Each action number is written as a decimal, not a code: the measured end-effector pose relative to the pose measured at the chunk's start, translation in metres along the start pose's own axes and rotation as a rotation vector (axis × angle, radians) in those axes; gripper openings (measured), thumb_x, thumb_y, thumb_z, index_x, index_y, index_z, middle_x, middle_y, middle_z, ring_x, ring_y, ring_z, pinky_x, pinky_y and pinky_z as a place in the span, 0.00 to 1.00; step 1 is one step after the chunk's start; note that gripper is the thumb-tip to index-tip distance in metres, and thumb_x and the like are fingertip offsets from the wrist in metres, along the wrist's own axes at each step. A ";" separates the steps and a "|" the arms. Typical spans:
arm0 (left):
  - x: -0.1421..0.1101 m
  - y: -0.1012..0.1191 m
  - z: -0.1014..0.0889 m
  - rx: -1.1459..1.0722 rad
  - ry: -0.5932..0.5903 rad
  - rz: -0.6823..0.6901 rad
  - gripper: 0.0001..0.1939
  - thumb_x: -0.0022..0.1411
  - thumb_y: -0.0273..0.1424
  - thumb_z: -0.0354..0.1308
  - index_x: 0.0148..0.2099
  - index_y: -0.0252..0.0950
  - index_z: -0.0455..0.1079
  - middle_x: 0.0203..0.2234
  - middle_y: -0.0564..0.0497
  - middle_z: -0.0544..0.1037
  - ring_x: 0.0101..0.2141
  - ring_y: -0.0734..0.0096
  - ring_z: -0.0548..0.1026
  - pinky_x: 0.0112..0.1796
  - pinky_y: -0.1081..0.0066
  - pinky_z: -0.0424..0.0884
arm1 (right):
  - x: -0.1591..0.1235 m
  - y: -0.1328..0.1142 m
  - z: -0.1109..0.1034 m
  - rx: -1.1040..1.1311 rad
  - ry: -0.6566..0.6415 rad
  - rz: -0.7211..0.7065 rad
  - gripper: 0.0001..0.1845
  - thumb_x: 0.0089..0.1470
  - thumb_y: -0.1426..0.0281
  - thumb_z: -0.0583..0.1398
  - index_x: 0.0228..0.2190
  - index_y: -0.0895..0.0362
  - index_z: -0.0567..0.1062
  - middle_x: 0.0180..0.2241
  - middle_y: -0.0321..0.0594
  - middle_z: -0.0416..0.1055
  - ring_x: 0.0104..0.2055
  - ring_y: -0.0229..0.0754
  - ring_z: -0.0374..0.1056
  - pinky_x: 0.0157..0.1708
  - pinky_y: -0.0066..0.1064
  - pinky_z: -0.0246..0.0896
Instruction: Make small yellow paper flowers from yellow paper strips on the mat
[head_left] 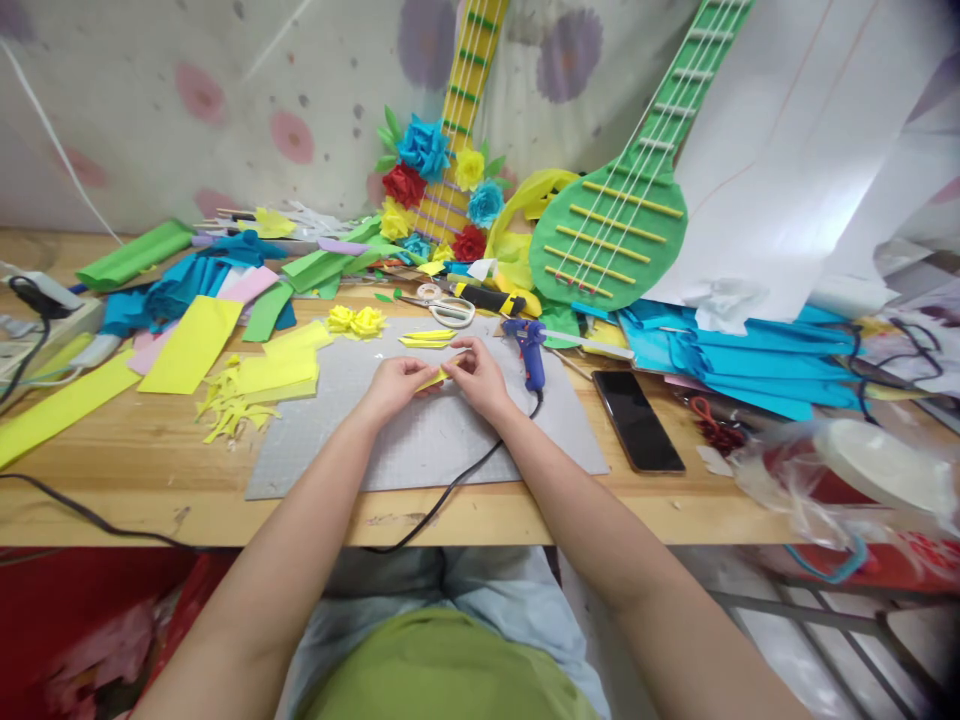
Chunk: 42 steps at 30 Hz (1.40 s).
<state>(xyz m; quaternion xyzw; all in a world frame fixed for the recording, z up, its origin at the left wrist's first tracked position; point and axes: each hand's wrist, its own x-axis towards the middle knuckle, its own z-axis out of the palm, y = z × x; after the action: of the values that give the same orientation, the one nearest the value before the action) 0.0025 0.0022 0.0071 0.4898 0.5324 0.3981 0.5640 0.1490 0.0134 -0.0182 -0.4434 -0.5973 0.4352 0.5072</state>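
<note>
Both my hands meet over the grey cutting mat (420, 440) and pinch a small yellow paper piece (436, 378) between them. My left hand (395, 387) grips its left end with curled fingers. My right hand (478, 374) pinches its right end. Just beyond my hands lie loose yellow paper strips (427, 339) and two finished yellow paper flowers (357, 320). A blue glue gun (530, 350) rests close to my right hand, its black cord running off the table edge.
Scissors (442, 303) and a yellow-black utility knife (487, 298) lie behind the mat. A black phone (637, 420) sits at right. Yellow sheets and scraps (247, 385) lie left. Green and yellow paper guitars (611, 235) with paper flowers lean against the wall; blue paper (750, 360) is piled at right.
</note>
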 end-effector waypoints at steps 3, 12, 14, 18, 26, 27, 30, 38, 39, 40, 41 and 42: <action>0.001 0.000 -0.003 0.031 -0.006 -0.030 0.16 0.42 0.41 0.65 0.27 0.32 0.71 0.20 0.48 0.77 0.23 0.73 0.74 0.28 0.73 0.69 | 0.000 -0.002 0.000 0.029 0.056 0.025 0.17 0.42 0.66 0.60 0.35 0.53 0.61 0.23 0.26 0.66 0.24 0.33 0.65 0.31 0.29 0.62; 0.006 -0.002 -0.014 0.195 0.039 0.021 0.15 0.46 0.41 0.63 0.26 0.33 0.68 0.17 0.50 0.75 0.18 0.74 0.72 0.22 0.75 0.67 | 0.004 -0.005 -0.007 0.093 0.198 0.120 0.17 0.40 0.70 0.60 0.32 0.53 0.58 0.20 0.26 0.64 0.22 0.34 0.65 0.28 0.28 0.62; 0.006 -0.002 -0.016 0.219 0.057 0.045 0.16 0.45 0.41 0.63 0.24 0.33 0.66 0.16 0.51 0.74 0.17 0.75 0.71 0.21 0.75 0.67 | 0.003 -0.005 -0.007 0.073 0.203 0.127 0.17 0.40 0.70 0.60 0.32 0.52 0.58 0.20 0.26 0.64 0.22 0.34 0.66 0.27 0.28 0.62; 0.005 -0.002 -0.018 0.221 0.099 0.039 0.18 0.43 0.43 0.64 0.21 0.34 0.63 0.13 0.51 0.73 0.15 0.75 0.70 0.19 0.76 0.65 | 0.001 -0.006 -0.006 0.051 0.211 0.149 0.16 0.39 0.69 0.61 0.31 0.53 0.59 0.19 0.26 0.64 0.22 0.35 0.65 0.25 0.27 0.60; 0.000 0.005 -0.020 0.106 0.177 -0.077 0.16 0.44 0.38 0.65 0.21 0.32 0.64 0.15 0.48 0.75 0.16 0.73 0.72 0.19 0.75 0.67 | 0.004 -0.003 -0.011 0.127 0.214 0.206 0.14 0.36 0.67 0.63 0.25 0.55 0.63 0.17 0.27 0.64 0.20 0.33 0.63 0.21 0.24 0.55; 0.000 0.005 -0.023 0.096 0.188 -0.073 0.16 0.44 0.38 0.65 0.21 0.32 0.64 0.15 0.48 0.74 0.16 0.74 0.72 0.19 0.75 0.67 | 0.005 -0.002 -0.013 0.136 0.235 0.211 0.14 0.36 0.67 0.63 0.25 0.56 0.63 0.16 0.27 0.64 0.20 0.33 0.63 0.21 0.24 0.54; 0.000 0.004 -0.030 0.083 0.268 -0.039 0.16 0.46 0.37 0.63 0.20 0.32 0.63 0.14 0.50 0.73 0.15 0.76 0.71 0.18 0.77 0.67 | 0.006 0.000 -0.017 0.169 0.280 0.210 0.15 0.35 0.66 0.63 0.25 0.56 0.63 0.16 0.26 0.64 0.19 0.31 0.62 0.21 0.23 0.54; 0.001 0.002 -0.016 -0.148 0.256 0.136 0.14 0.50 0.38 0.60 0.31 0.32 0.64 0.25 0.51 0.76 0.28 0.72 0.76 0.24 0.74 0.73 | 0.005 -0.004 -0.015 0.153 0.257 0.219 0.14 0.36 0.67 0.62 0.26 0.56 0.63 0.16 0.25 0.63 0.18 0.30 0.61 0.20 0.22 0.53; 0.000 0.002 -0.012 -0.157 0.214 0.139 0.14 0.48 0.37 0.62 0.32 0.32 0.64 0.27 0.51 0.76 0.29 0.72 0.76 0.25 0.74 0.74 | 0.005 -0.003 -0.014 0.141 0.250 0.220 0.14 0.36 0.67 0.62 0.27 0.56 0.63 0.16 0.25 0.63 0.18 0.30 0.61 0.20 0.23 0.53; -0.001 0.001 -0.008 -0.155 0.174 0.131 0.15 0.46 0.35 0.64 0.33 0.32 0.64 0.27 0.52 0.76 0.28 0.72 0.76 0.26 0.73 0.74 | 0.005 -0.003 -0.014 0.127 0.243 0.218 0.13 0.37 0.67 0.61 0.27 0.56 0.63 0.16 0.24 0.62 0.18 0.30 0.61 0.20 0.23 0.53; -0.001 0.001 -0.005 -0.150 0.145 0.119 0.16 0.44 0.33 0.65 0.34 0.32 0.64 0.26 0.52 0.75 0.28 0.72 0.77 0.26 0.73 0.74 | 0.005 -0.003 -0.013 0.114 0.236 0.214 0.13 0.37 0.68 0.61 0.28 0.56 0.63 0.16 0.24 0.62 0.18 0.30 0.61 0.20 0.23 0.53; -0.002 0.000 -0.002 -0.144 0.121 0.103 0.17 0.43 0.31 0.65 0.35 0.32 0.64 0.24 0.53 0.75 0.27 0.72 0.77 0.26 0.74 0.74 | 0.005 -0.003 -0.013 0.104 0.228 0.207 0.13 0.38 0.68 0.61 0.28 0.56 0.64 0.16 0.24 0.62 0.18 0.30 0.61 0.21 0.22 0.53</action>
<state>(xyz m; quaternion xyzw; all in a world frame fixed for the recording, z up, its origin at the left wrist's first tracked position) 0.0004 0.0009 0.0071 0.4500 0.5096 0.4926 0.5433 0.1611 0.0186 -0.0130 -0.5222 -0.4638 0.4623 0.5463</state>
